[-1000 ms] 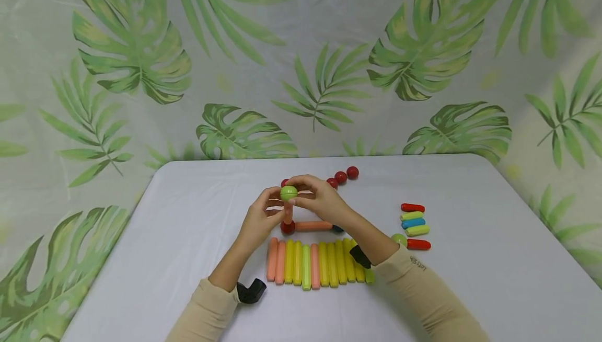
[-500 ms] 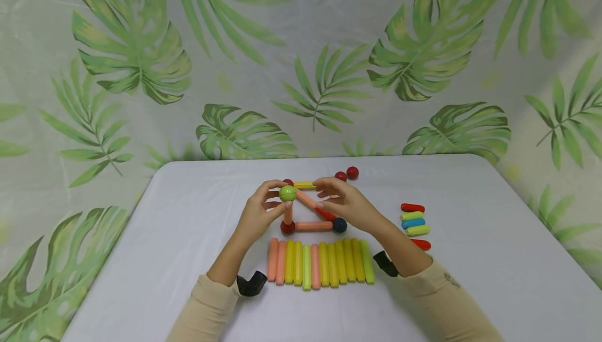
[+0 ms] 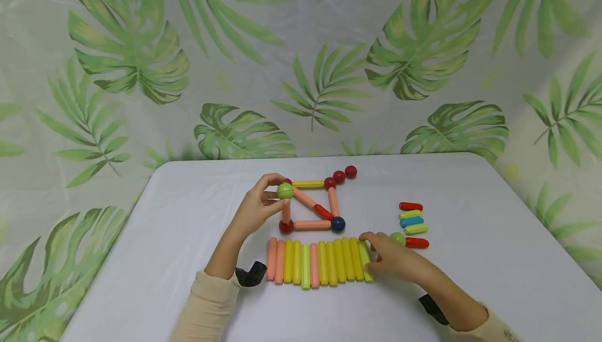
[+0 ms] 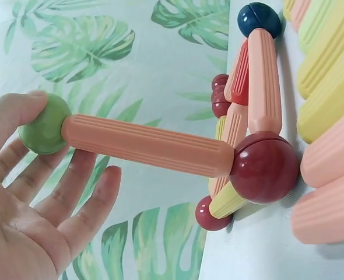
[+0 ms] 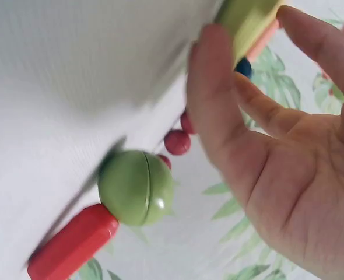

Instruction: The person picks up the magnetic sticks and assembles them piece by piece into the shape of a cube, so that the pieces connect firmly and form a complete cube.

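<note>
In the head view my left hand (image 3: 254, 207) pinches a light-green ball (image 3: 285, 191) on top of an upright orange stick (image 4: 151, 146). This stick stands on a dark-red ball (image 4: 265, 167) at the near-left corner of a frame of sticks and balls. The frame has a blue ball (image 3: 337, 224) at its near-right corner and a diagonal orange-and-red piece (image 3: 323, 212). My right hand (image 3: 400, 259) is at the right end of a stick row, its thumb and index finger on a light-green stick (image 5: 248, 23), which lies between them.
A row of yellow, orange and green sticks (image 3: 332, 263) lies in front of the frame. Behind are loose red balls (image 3: 350, 172). Several short sticks (image 3: 412, 221) lie at the right, near a green ball (image 5: 136, 188) and a red stick (image 5: 73, 242).
My right hand has left the green ball and moved right and toward me, to the right end of the stick row. My left hand keeps its hold on the ball.
</note>
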Motion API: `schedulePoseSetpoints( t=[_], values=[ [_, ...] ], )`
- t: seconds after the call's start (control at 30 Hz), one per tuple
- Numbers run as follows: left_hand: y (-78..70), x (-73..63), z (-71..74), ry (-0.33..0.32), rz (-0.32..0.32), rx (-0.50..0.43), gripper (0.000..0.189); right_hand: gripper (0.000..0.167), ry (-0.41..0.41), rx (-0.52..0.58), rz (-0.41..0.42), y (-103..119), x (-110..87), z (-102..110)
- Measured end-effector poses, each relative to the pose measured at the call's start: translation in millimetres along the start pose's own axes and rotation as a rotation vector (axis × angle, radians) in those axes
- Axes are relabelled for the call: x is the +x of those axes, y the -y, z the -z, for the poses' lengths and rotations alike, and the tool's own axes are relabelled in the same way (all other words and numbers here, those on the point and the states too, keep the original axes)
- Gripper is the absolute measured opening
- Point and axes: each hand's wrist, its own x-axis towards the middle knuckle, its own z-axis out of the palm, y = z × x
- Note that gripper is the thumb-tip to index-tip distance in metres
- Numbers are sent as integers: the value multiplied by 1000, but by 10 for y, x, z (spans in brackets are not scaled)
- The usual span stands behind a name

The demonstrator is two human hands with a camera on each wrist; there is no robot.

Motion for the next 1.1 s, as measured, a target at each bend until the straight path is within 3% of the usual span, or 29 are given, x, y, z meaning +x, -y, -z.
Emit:
schedulePoseSetpoints(
  t=[0.3,0.43,0.57,0.67,0.77,0.97,1.1],
  values=[
    [44,-16,39,-6,25,0,39,46,-21,-182,-56,59,65,-154],
    [57,-22,30,-4,23,-11,39,54,-55,-160,-34,87,106,-78],
    [69,-15,16,-5,25,-10,41,45,-120,-16,108,141,178,91],
    [55,-15,9,-3,34,-15,41,29,-165,108,295,215,285,197],
    [-13,-28,-1,2,44,-28,39,26,-211,208,425,323,418,251],
    [-261,-73,-28,20,32,0,38,30,-260,304,498,545,616,304],
    [-300,-85,-27,15,28,-2,38,29,-249,358,543,621,668,320]
  ],
)
